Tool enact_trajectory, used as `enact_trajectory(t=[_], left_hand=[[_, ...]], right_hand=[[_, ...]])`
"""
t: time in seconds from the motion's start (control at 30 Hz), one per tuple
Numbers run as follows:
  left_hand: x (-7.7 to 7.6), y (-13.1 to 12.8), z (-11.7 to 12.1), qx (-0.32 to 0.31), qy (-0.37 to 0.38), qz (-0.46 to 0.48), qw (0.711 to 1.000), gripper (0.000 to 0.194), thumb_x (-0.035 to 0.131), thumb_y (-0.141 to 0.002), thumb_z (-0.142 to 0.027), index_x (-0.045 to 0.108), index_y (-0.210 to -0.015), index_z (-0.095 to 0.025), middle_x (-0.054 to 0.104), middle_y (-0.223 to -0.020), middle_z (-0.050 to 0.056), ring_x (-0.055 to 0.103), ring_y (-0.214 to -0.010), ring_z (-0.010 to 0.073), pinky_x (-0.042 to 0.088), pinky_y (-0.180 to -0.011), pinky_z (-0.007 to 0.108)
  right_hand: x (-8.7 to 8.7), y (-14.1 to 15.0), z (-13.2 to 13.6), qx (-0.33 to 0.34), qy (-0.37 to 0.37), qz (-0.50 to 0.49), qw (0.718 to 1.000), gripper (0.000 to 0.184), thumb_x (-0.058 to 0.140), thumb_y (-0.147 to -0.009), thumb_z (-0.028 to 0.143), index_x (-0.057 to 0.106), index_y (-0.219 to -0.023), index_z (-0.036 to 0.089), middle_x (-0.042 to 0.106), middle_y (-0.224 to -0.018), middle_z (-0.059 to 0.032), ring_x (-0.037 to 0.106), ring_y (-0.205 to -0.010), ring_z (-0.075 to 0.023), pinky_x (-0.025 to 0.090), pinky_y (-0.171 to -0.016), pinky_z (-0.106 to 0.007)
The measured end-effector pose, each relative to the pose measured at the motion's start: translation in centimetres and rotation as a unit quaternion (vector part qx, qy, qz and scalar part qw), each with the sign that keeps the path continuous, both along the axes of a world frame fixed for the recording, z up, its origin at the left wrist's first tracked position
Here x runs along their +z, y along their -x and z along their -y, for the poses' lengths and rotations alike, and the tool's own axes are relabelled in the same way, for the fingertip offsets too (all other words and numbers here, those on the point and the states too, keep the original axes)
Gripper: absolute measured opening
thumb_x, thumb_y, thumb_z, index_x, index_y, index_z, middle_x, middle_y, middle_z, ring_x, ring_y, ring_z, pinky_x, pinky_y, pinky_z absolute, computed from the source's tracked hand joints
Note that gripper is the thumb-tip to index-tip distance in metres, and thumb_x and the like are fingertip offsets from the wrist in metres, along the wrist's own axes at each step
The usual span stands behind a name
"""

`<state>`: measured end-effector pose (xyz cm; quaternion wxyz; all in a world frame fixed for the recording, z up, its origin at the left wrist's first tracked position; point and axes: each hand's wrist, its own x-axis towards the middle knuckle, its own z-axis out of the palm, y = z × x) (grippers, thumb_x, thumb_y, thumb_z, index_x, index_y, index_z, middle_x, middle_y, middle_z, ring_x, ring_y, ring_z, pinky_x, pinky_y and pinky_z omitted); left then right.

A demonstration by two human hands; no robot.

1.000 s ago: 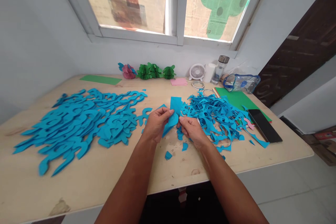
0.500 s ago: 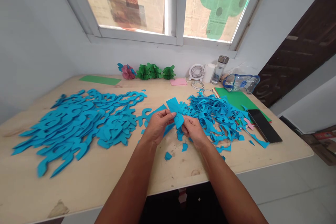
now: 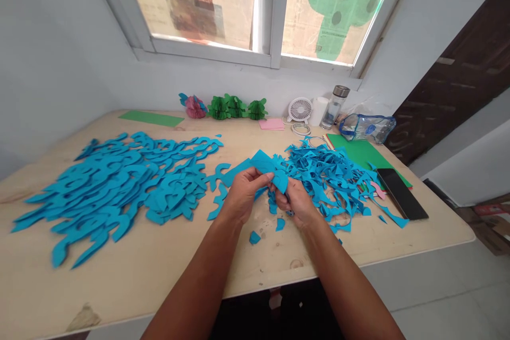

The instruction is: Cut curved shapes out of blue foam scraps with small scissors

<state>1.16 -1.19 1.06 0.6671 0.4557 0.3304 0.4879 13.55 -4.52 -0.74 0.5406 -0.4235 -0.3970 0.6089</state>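
Note:
My left hand (image 3: 247, 191) pinches a piece of blue paper (image 3: 266, 164) between thumb and fingers, a rounded edge at its right end. Close beside it, my right hand (image 3: 295, 202) is closed around what looks like a small pair of scissors (image 3: 290, 213), of which only dark bits show between the fingers. The blades are mostly hidden behind the paper. More blue paper lies on the table just behind the left hand. Small blue offcuts (image 3: 255, 237) rest in front of the hands.
Stacked blue cut-out shapes (image 3: 107, 180) spread over the table's left side. Right of my hands lies a heap of blue scraps (image 3: 326, 170), then a phone (image 3: 401, 194) and green paper (image 3: 362, 154). A small fan (image 3: 300, 110) and a glass bottle (image 3: 335, 108) stand at the back.
The blue paper has turned and tilted to the right in my left hand. My right hand has shifted slightly right and down, and dark bits now show in it.

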Motion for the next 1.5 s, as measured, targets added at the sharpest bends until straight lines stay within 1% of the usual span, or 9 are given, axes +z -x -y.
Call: enact_trajectory(t=[0.17,0.37,0.57,0.73,0.93,1.07,1.17,1.27,1.5], left_hand=[[0.0,0.0,0.0,0.01,-0.006,-0.009,1.0,0.016,0.073,-0.065,-0.026,0.061,-0.06,-0.016,0.062,-0.059,0.001,0.055,-0.058,0.0135,0.045,-0.067,0.028],[0.4,0.2,0.0,0.004,-0.02,-0.025,0.999,0.019,0.074,-0.062,-0.029,0.061,-0.057,-0.016,0.063,-0.06,0.002,0.057,-0.059,0.015,0.046,-0.07,0.03],[0.3,0.3,-0.2,0.054,-0.024,-0.009,0.998,0.017,0.075,-0.062,-0.028,0.068,-0.069,-0.015,0.066,-0.066,0.002,0.057,-0.061,0.0143,0.047,-0.065,0.029],[0.8,0.1,0.1,0.052,-0.039,-0.004,0.998,0.015,0.075,-0.061,-0.026,0.066,-0.064,-0.015,0.064,-0.059,0.001,0.057,-0.06,0.015,0.047,-0.064,0.028],[1.1,0.1,0.3,0.068,-0.038,0.0,0.997,0.014,0.076,-0.059,-0.025,0.066,-0.064,-0.016,0.065,-0.062,0.0,0.057,-0.06,0.014,0.048,-0.066,0.028],[1.2,0.3,0.3,0.082,-0.036,-0.001,0.996,0.015,0.076,-0.057,-0.024,0.067,-0.066,-0.016,0.065,-0.063,0.0,0.058,-0.062,0.0149,0.049,-0.066,0.029],[1.4,0.4,0.4,0.097,-0.041,-0.018,0.994,0.014,0.076,-0.057,-0.024,0.067,-0.066,-0.016,0.067,-0.066,0.0,0.058,-0.062,0.0153,0.05,-0.064,0.028],[1.6,0.5,0.4,0.1,-0.051,-0.037,0.993,0.013,0.075,-0.058,-0.025,0.067,-0.064,-0.017,0.067,-0.066,0.001,0.058,-0.061,0.0155,0.049,-0.062,0.028],[1.5,0.5,0.5,0.096,-0.074,-0.049,0.991,0.013,0.074,-0.061,-0.026,0.069,-0.068,-0.016,0.066,-0.064,0.001,0.058,-0.06,0.0157,0.048,-0.06,0.027]], right_hand=[[0.2,-0.1,0.1,0.006,-0.004,0.011,1.0,0.041,0.06,-0.076,0.055,0.051,-0.063,0.017,0.032,-0.04,0.0092,0.019,-0.035,-0.004,0.012,-0.036,-0.02],[0.1,-0.1,0.0,-0.012,-0.009,0.036,0.999,0.04,0.06,-0.077,0.055,0.054,-0.066,0.017,0.033,-0.038,0.0093,0.02,-0.034,-0.0047,0.012,-0.036,-0.021],[0.3,-0.1,0.0,-0.017,0.002,0.044,0.999,0.039,0.061,-0.075,0.054,0.053,-0.063,0.017,0.033,-0.037,0.0091,0.02,-0.034,-0.0047,0.011,-0.036,-0.022],[0.3,-0.1,0.0,-0.011,0.003,0.044,0.999,0.042,0.061,-0.076,0.055,0.053,-0.06,0.017,0.032,-0.038,0.0086,0.021,-0.035,-0.0048,0.012,-0.036,-0.022],[0.2,-0.2,0.0,0.004,-0.007,0.048,0.999,0.043,0.059,-0.078,0.055,0.053,-0.06,0.016,0.032,-0.039,0.0083,0.021,-0.036,-0.0047,0.013,-0.037,-0.021],[0.1,-0.2,0.1,0.011,-0.013,0.071,0.997,0.044,0.057,-0.078,0.056,0.049,-0.058,0.018,0.032,-0.04,0.0081,0.021,-0.036,-0.0049,0.013,-0.037,-0.022],[0.2,-0.1,0.1,-0.005,-0.024,0.105,0.994,0.046,0.057,-0.077,0.056,0.042,-0.055,0.019,0.032,-0.04,0.0077,0.021,-0.038,-0.0051,0.013,-0.039,-0.022],[0.2,-0.1,0.1,-0.015,-0.044,0.124,0.991,0.048,0.056,-0.078,0.057,0.04,-0.054,0.019,0.033,-0.042,0.007,0.022,-0.04,-0.0056,0.013,-0.04,-0.023],[-0.1,0.0,0.0,0.004,-0.026,0.064,0.998,0.046,0.055,-0.078,0.062,0.049,-0.063,0.018,0.033,-0.041,0.0081,0.02,-0.037,-0.0055,0.011,-0.039,-0.023]])
